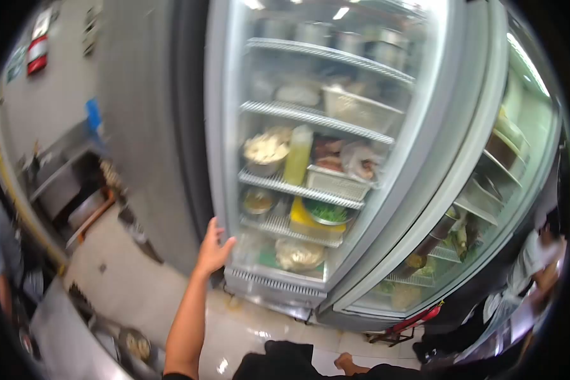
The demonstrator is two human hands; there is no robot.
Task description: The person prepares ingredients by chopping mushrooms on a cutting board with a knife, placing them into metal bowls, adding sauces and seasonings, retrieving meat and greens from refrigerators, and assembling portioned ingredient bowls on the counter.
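My left hand (214, 248) reaches forward with fingers and thumb apart, at the lower left edge of a glass-door fridge (220, 126). It holds nothing; whether its fingertips touch the door frame I cannot tell. Behind the glass, wire shelves hold a bowl of pale chopped pieces (266, 150), a bottle of yellow-green liquid (297, 155) and a white basket (339, 182) with meat and a plastic bag. Below are a bowl of chopped greens (328, 213) and a bag of pale food (299, 254). My right hand (345, 363) hangs low near my body, fingers curled, with nothing visible in it.
A second glass-fronted fridge (418, 221) with vegetables stands to the right. A person (519, 285) is at the far right, another (3, 247) at the far left. A steel counter (76, 335) lies lower left. The tiled floor (253, 335) looks shiny.
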